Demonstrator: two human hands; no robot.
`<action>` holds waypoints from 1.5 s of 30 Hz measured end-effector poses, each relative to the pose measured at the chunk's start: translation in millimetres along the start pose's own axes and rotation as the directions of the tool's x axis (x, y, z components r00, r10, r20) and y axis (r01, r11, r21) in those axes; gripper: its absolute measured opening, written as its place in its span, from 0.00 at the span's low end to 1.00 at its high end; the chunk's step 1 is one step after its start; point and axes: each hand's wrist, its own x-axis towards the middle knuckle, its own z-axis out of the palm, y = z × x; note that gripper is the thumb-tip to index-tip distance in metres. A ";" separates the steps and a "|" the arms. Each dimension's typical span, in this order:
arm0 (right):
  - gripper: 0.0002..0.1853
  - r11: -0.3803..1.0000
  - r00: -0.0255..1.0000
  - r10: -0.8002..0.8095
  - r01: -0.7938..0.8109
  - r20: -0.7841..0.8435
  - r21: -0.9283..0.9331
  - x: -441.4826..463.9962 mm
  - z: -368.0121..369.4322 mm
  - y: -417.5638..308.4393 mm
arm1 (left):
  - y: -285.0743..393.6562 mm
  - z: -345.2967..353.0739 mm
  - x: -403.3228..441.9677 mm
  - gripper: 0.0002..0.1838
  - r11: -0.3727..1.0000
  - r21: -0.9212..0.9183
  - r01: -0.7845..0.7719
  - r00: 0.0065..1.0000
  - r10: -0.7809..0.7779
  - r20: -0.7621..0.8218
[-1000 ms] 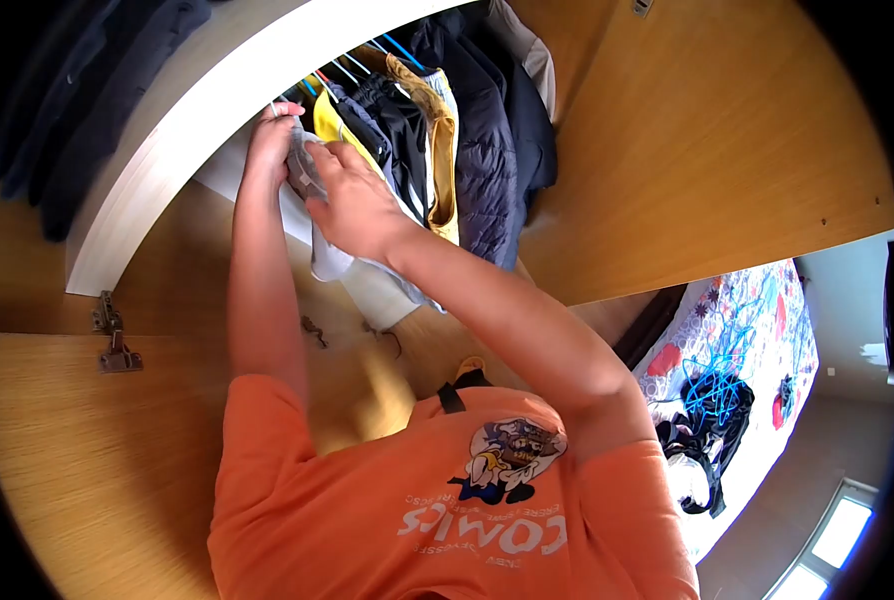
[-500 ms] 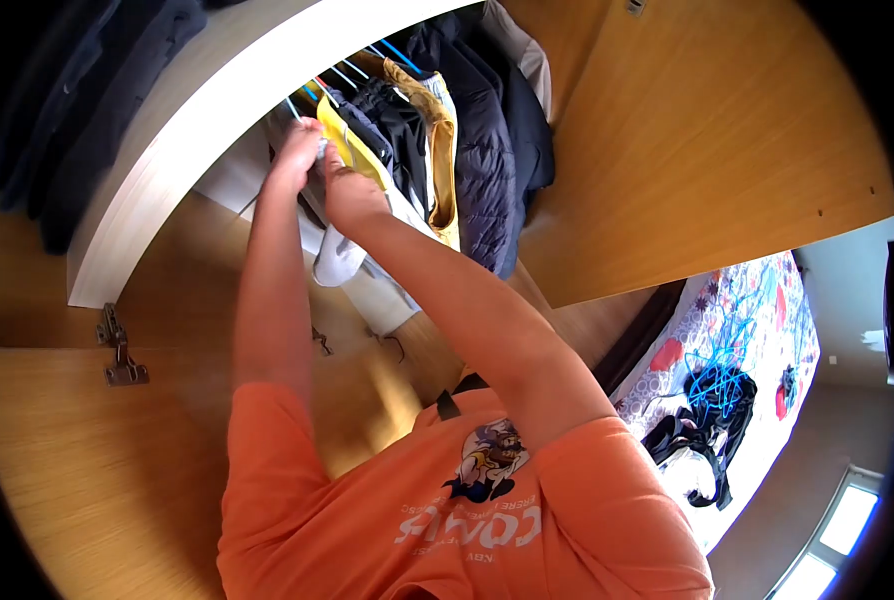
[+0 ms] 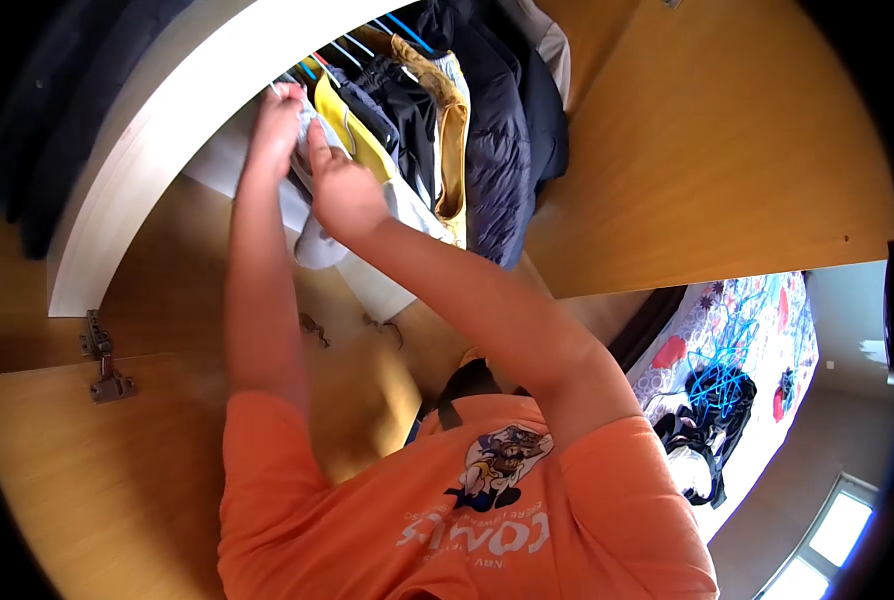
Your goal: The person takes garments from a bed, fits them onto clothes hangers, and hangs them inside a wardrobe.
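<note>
Left hand (image 3: 278, 128) pinches a garment (image 3: 307, 116) by the wardrobe edge (image 3: 155, 128), seemingly adjusting it; right hand (image 3: 347, 192), grip unclear, should steady it.

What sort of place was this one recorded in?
Most likely a bedroom, at an open wardrobe: hanging clothes fill the space beside a wooden door standing open, and what looks like a bed with a floral cover has blue hangers on it.
</note>
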 end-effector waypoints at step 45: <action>0.14 0.654 0.625 0.741 -0.754 0.245 -0.056 -415.9 -259.7 231.3 | -219.1 189.1 -241.7 0.20 0.811 0.467 0.353 0.790 -0.526 0.316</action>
